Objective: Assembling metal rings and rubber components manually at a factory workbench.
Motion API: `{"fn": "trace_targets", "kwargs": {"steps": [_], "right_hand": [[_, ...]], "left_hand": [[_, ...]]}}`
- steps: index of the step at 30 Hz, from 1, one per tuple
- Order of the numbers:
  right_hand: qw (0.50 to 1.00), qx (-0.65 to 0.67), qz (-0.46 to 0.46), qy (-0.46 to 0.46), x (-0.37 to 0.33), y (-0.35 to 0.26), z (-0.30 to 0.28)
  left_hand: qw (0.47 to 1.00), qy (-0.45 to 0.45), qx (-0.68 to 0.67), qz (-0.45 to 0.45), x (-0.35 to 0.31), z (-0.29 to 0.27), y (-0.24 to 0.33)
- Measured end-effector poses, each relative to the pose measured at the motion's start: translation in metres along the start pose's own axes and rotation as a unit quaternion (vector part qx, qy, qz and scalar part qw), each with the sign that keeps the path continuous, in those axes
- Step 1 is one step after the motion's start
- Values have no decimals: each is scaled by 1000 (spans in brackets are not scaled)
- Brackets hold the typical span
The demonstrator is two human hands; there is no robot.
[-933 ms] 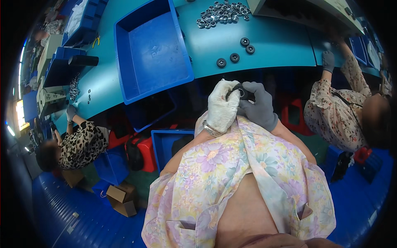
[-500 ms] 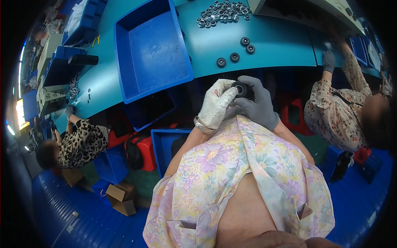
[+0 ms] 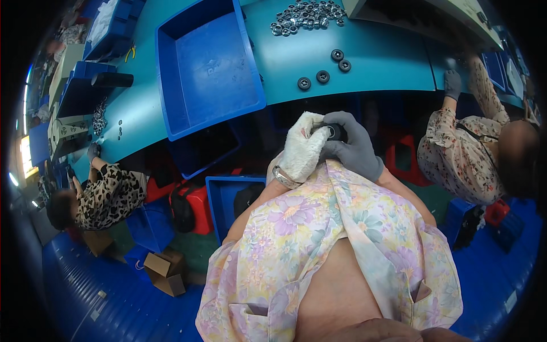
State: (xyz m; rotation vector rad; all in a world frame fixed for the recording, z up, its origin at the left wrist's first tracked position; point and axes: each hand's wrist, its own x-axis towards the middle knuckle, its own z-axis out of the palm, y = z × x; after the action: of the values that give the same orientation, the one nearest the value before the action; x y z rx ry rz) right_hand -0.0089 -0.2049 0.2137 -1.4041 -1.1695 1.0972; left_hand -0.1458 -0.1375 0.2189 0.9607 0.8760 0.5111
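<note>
Head view put the small black wheel (image 3: 336, 133) between my two hands, in front of my chest and just short of the desk (image 3: 387, 54). From my left hand (image 3: 303, 147) it lay to the right, at the tips of my thumb and bent fingers; from my right hand (image 3: 353, 142) it lay to the left, inside the curve of my fingers. Neither hand was nearer, since both touched it. Being round, it had no clear long axis; part of its face and a pale ring showed, turned upward toward me, but my fingers covered too much to tell the exact tilt.

My left hand, in a white glove, was nearly closed, pinching the wheel's left side. My right hand, in a grey glove, was curled around its far and right sides, thumb underneath. How hard either pressed, I could not tell.

Beyond my hands, the desk's near edge ran between me and four loose wheels (image 3: 323, 77): two side by side near that edge, two close together farther back and to the right. Behind them lay a heap of shiny metal parts (image 3: 307, 17), with a pale machine (image 3: 424, 20) to its right. A large blue tray (image 3: 211, 71) stood ahead and to the left, its wall separating my left side from the desk behind. A co-worker's gloved hand (image 3: 453, 84) rested well apart on the right.
</note>
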Motion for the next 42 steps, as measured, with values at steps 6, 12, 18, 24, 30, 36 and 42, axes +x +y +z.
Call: {"fn": "trace_targets", "kwargs": {"steps": [6, 12, 18, 24, 30, 36, 42], "right_hand": [[999, 14, 2, 29, 0, 7, 4], [992, 120, 22, 34, 2, 8, 6], [998, 37, -47, 35, 6, 14, 0], [997, -2, -61, 39, 9, 13, -1], [998, -2, -46, 41, 10, 17, -2], [1000, -1, -7, 24, 14, 12, -3], [999, -31, -15, 26, 28, 10, 1]], "left_hand": [[997, -19, -54, -55, 2, -8, 3], [991, -71, -117, -14, 7, -21, -1], [994, -63, -24, 87, 11, -20, -7], [988, -73, -133, -4, 15, -26, -9], [992, -83, -92, 12, 15, -23, -6], [984, -87, -151, -38, 17, -27, -14], [970, -105, -209, -64, 26, -30, -3]]}}
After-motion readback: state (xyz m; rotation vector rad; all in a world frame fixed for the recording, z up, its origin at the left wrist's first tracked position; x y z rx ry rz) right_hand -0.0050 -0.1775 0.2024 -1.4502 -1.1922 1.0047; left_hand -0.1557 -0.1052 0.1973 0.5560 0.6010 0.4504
